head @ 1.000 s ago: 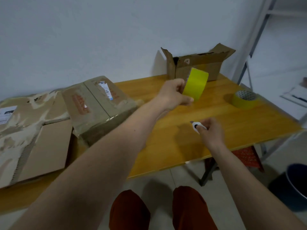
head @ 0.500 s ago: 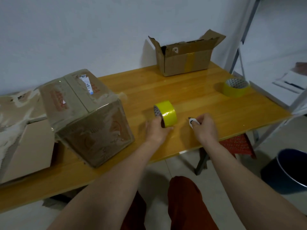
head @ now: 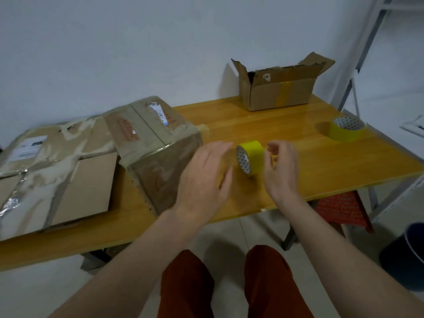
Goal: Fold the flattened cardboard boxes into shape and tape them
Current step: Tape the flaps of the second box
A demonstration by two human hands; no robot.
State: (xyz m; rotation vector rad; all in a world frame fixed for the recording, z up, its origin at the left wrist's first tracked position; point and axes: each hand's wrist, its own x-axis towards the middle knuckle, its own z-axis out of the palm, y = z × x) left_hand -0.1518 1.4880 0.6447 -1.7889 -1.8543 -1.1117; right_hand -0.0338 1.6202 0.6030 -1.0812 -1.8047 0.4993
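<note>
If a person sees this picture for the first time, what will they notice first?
A yellow tape roll stands on edge near the table's front, between the open left hand and right hand. A taped box sits just left of them, and an open box stands by the wall.

i've let go of the yellow tape roll (head: pixel 250 157); it now stands on edge on the worktop (head: pixel 309 171) between my hands. my left hand (head: pixel 206 177) has opened beside it, and my right hand (head: pixel 281 167) no longer shows the small white cutter.
</note>
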